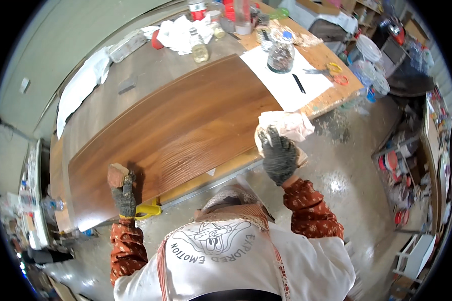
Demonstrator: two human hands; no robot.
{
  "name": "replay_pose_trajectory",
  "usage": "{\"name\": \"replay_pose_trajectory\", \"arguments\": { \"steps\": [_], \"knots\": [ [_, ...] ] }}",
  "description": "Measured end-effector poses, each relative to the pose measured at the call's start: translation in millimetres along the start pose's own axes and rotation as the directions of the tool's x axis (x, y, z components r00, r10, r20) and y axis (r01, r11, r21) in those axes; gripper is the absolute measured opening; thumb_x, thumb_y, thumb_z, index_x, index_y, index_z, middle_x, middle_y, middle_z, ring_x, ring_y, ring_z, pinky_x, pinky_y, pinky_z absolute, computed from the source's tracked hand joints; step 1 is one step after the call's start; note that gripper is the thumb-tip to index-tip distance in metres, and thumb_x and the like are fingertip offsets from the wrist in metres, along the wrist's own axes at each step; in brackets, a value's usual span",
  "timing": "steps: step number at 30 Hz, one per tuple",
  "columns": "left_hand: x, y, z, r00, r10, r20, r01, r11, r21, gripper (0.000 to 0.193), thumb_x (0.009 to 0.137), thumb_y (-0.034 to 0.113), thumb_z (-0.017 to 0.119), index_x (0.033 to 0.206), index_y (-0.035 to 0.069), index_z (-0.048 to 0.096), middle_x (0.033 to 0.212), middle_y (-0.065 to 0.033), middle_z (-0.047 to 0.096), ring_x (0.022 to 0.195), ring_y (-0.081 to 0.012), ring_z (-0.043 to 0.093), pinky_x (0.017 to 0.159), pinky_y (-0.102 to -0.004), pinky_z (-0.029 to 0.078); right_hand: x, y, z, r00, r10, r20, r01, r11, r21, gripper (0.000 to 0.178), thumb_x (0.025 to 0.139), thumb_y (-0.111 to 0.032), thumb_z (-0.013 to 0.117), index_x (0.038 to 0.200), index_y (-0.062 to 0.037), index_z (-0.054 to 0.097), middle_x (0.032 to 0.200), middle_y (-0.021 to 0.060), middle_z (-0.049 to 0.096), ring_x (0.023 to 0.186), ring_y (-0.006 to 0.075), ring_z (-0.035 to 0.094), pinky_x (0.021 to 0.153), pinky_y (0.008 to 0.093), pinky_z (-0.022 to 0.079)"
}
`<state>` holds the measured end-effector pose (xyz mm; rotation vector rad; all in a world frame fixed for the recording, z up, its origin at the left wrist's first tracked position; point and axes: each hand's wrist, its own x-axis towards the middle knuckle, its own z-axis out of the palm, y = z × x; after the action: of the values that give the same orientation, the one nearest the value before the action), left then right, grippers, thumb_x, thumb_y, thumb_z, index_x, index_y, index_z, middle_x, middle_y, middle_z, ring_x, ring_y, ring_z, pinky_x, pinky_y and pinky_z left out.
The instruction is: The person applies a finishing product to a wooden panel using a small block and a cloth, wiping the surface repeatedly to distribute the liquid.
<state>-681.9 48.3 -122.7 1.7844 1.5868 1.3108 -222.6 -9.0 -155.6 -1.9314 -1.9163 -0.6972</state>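
Observation:
A long brown wood-grain panel (186, 125) lies across the table in front of me. My left hand (124, 198), in a dark work glove, grips a small reddish-brown block (117, 174) with a pale top, above the panel's near left end; whether it touches the wood I cannot tell. At the panel's right end, my right hand (278, 159), in a matching glove with worn fingertips, holds a crumpled pale pink cloth (294, 125). The cloth bunches up past the fingers and partly overhangs the table's edge.
A white sheet (311, 93) on the table's right bears a glass jar (281, 56), a black strip (299, 84) and scissors (331, 74). Farther back stand a small bottle (199, 47) and white rags (178, 34). A grey block (127, 84) lies behind the panel. Cluttered shelves (402, 165) stand right.

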Motion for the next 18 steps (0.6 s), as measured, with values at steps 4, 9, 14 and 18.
{"name": "replay_pose_trajectory", "arguments": {
  "steps": [4, 9, 14, 18],
  "knots": [
    [-3.2, -0.8, -3.5, 0.997, -0.074, 0.016, 0.074, 0.996, -0.055, 0.025, 0.088, 0.016, 0.061, 0.108, 0.001, 0.061, 0.095, -0.0061, 0.065, 0.082, -0.0158, 0.059, 0.074, -0.0297, 0.047, 23.6, 44.9, -4.0, 0.991, -0.069, 0.111, 0.069, 0.998, 0.006, 0.049, 0.078, -0.016, 0.053, 0.127, -0.0166, 0.052, 0.134, 0.012, 0.047, 0.103, 0.0302, 0.053, 0.082, 0.043, 0.044],
    [-9.4, -12.6, -2.2, 0.995, -0.063, -0.072, 0.052, 0.989, -0.139, 0.034, 0.084, 0.02, 0.066, 0.112, 0.002, 0.06, 0.094, -0.006, 0.066, 0.078, -0.0147, 0.06, 0.071, -0.0301, 0.049, 109.9, 83.2, -32.7, 0.99, -0.102, -0.097, 0.1, 0.995, -0.029, 0.046, 0.074, -0.014, 0.056, 0.12, -0.0204, 0.059, 0.128, 0.0118, 0.052, 0.092, 0.0309, 0.058, 0.076, 0.0434, 0.047],
    [-2.2, -17.5, -1.1, 0.998, -0.031, -0.045, 0.029, 0.999, -0.039, 0.041, 0.08, 0.025, 0.07, 0.114, 0.004, 0.06, 0.105, -0.0064, 0.066, 0.088, -0.0177, 0.062, 0.078, -0.0326, 0.049, 197.1, 92.9, -19.1, 0.98, -0.147, -0.137, 0.157, 0.985, 0.068, 0.051, 0.08, -0.028, 0.059, 0.129, -0.0218, 0.051, 0.134, 0.0185, 0.044, 0.118, 0.0346, 0.046, 0.097, 0.0451, 0.038],
    [-4.0, 5.6, 13.1, 0.999, -0.017, -0.039, 0.006, 0.968, -0.253, 0.034, 0.083, 0.018, 0.065, 0.114, 0.005, 0.059, 0.121, -0.0109, 0.057, 0.116, -0.026, 0.051, 0.101, -0.0372, 0.036, 201.7, 8.7, -35.9, 0.964, -0.247, 0.1, 0.228, 0.959, 0.167, 0.071, 0.075, -0.038, 0.068, 0.137, -0.0141, 0.041, 0.136, 0.0234, 0.041, 0.125, 0.0388, 0.04, 0.104, 0.0479, 0.031]
  ]
}}
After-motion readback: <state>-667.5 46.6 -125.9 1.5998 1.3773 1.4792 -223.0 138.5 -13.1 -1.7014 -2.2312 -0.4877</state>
